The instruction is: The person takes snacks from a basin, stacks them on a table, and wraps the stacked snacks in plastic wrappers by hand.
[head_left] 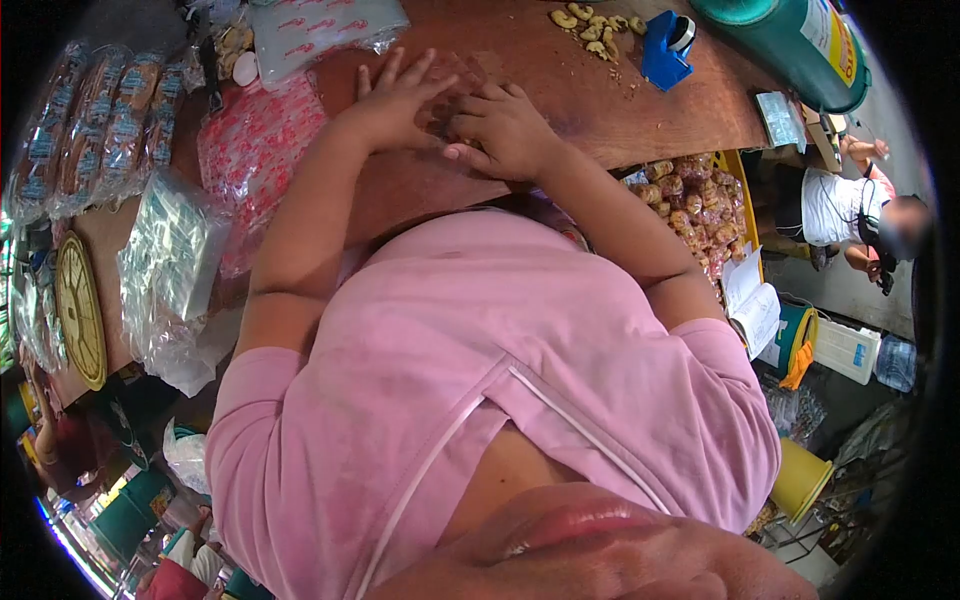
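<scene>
My left hand (398, 105) lies palm down on the brown wooden table (600, 115), fingers spread, holding nothing I can see. Close beside it on the right rests my right hand (505, 130), its fingers loosely bent and apart, its thumb pointing left. Nothing shows in its grasp, though the palm is hidden. Left of my left hand is a red-and-white printed plastic sheet (262, 135). Above that sits a stack of clear printed bags (325, 35). Curved light-brown pieces (597, 38) lie near a blue tape dispenser (665, 55) at the table's far side.
Wrapped packs (125, 120) and a clear plastic bundle (172, 250) are at left, by a round yellowish lid (80, 310). At right are a green container (800, 45), a yellow crate (750, 215) of small packs, an open notebook (752, 300) and a person in white (835, 205).
</scene>
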### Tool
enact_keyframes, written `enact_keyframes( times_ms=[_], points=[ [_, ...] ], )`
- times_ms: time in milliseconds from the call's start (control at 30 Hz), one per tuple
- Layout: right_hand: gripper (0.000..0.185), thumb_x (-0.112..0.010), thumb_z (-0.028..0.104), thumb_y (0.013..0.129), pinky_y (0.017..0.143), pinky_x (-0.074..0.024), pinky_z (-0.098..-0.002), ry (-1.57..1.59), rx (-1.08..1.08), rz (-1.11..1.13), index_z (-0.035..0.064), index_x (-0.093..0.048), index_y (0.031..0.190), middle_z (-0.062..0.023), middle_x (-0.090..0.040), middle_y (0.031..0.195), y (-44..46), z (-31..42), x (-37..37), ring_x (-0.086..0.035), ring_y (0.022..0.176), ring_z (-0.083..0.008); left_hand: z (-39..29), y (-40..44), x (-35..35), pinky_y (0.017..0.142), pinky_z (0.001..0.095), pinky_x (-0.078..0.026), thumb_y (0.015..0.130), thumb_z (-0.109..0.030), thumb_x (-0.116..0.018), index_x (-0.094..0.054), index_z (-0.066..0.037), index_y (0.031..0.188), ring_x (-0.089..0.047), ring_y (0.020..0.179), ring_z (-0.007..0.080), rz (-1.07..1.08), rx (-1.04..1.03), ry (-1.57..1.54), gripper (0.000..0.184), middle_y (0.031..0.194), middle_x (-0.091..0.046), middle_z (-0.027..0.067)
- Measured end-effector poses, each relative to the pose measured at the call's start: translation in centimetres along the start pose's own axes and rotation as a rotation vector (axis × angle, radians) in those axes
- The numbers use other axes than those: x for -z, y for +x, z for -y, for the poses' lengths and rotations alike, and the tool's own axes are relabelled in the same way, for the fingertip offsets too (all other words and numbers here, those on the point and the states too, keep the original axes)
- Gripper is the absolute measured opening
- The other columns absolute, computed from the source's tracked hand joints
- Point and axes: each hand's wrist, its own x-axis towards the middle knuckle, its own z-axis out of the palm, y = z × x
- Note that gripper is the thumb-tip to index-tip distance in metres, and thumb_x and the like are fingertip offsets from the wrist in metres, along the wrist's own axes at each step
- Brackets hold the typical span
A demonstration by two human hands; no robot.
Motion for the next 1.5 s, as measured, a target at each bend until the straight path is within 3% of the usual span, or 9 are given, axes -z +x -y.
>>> enact_keyframes(
  times_ms=[167,267,400,433,667,967,1167,1267,1500],
  points=[
    [0.035,-0.053,0.045,0.101,0.093,-0.0438,-0.0502,0.018,-0.147,0.083,0.0153,-0.071,0.102,-0.0056,-0.067,0.114,-0.4,0.8,0.5,-0.058,0.111,-0.03,2.9,-4.2,-2.8,0.121,0.0723,-0.009,0.078,-0.059,-0.081,-0.066,-0.021,0.136,-0.009,0.159,0.0405,-0.327,0.015,-0.183,0.071,0.169,-0.028,0.007],
    [0.033,-0.053,0.041,0.1,0.092,-0.0448,-0.0519,0.049,-0.19,-0.03,0.0152,-0.073,0.104,-0.0052,-0.068,0.118,-0.8,1.0,-0.7,-0.058,0.112,-0.0307,-2.4,-8.8,-2.2,0.12,0.0731,-0.013,0.083,-0.054,-0.078,-0.075,-0.016,0.115,-0.018,0.157,0.0401,-0.236,0.084,-0.293,0.05,0.161,-0.042,0.0086],
    [0.033,-0.053,0.039,0.099,0.09,-0.0469,-0.0548,0.016,-0.241,-0.01,0.016,-0.074,0.108,-0.0039,-0.069,0.121,-0.5,1.1,-1.0,-0.059,0.113,-0.0319,-4.2,-10.3,-2.8,0.121,0.0639,-0.023,0.091,-0.038,-0.075,-0.078,-0.013,0.101,-0.03,0.151,0.04,-0.303,0.081,-0.39,0.027,0.145,-0.057,0.0084],
    [0.033,-0.052,0.038,0.099,0.09,-0.0469,-0.0553,0.003,-0.242,-0.016,0.0158,-0.074,0.109,-0.0039,-0.069,0.122,-0.6,1.1,-1.1,-0.059,0.112,-0.0323,-3.8,-9.8,-3.0,0.121,0.0546,-0.028,0.092,-0.032,-0.074,-0.078,-0.011,0.099,-0.036,0.147,0.0397,-0.41,0.071,-0.454,0.022,0.14,-0.061,0.0073],
    [0.031,-0.054,0.036,0.1,0.09,-0.047,-0.0555,0.066,-0.223,-0.1,0.0153,-0.071,0.115,-0.0079,-0.068,0.119,-0.8,0.8,-1.3,-0.06,0.112,-0.0348,-1.0,-3.8,-1.2,0.121,0.0498,-0.03,0.092,-0.03,-0.072,-0.078,-0.013,0.1,-0.037,0.145,0.0408,-0.51,0.032,-0.302,0.02,0.14,-0.061,0.0075],
    [0.032,-0.061,0.039,0.097,0.092,-0.0475,-0.0543,0.077,-0.219,-0.068,0.0136,-0.068,0.116,-0.0121,-0.063,0.118,-1.1,1.2,-0.7,-0.058,0.114,-0.0375,0.5,3.1,-3.2,0.115,0.0765,-0.017,0.087,-0.038,-0.075,-0.08,-0.024,0.106,-0.027,0.152,0.0348,-0.176,0.09,-0.214,0.025,0.148,-0.055,-0.0018],
    [0.029,-0.065,0.037,0.095,0.093,-0.0468,-0.0488,0.022,-0.2,-0.135,0.0111,-0.07,0.108,-0.0093,-0.064,0.113,-0.5,1.3,-1.4,-0.058,0.109,-0.0343,3.2,0.4,-6.9,0.118,0.0743,-0.014,0.089,-0.048,-0.072,-0.08,-0.024,0.104,-0.026,0.153,0.0358,-0.39,0.149,-0.306,0.029,0.15,-0.053,0.0007],
    [0.029,-0.066,0.036,0.094,0.092,-0.0471,-0.0485,0.055,-0.229,-0.174,0.0099,-0.07,0.107,-0.0094,-0.066,0.115,-0.4,1.2,-1.9,-0.059,0.109,-0.0351,-1.4,-5.2,-3.6,0.118,0.0735,-0.015,0.088,-0.047,-0.074,-0.079,-0.02,0.102,-0.027,0.152,0.0367,-0.282,0.164,-0.301,0.031,0.149,-0.053,0.0023],
    [0.026,-0.064,0.033,0.096,0.094,-0.0461,-0.0486,0.117,-0.155,-0.173,0.0111,-0.071,0.108,-0.01,-0.067,0.116,-0.8,0.6,-1.7,-0.06,0.108,-0.0367,-3.1,-7.6,-3.4,0.117,0.07,-0.021,0.089,-0.024,-0.073,-0.073,-0.015,0.108,-0.031,0.151,0.0353,-0.385,0.057,-0.195,0.021,0.141,-0.058,0.0008]
  ],
)
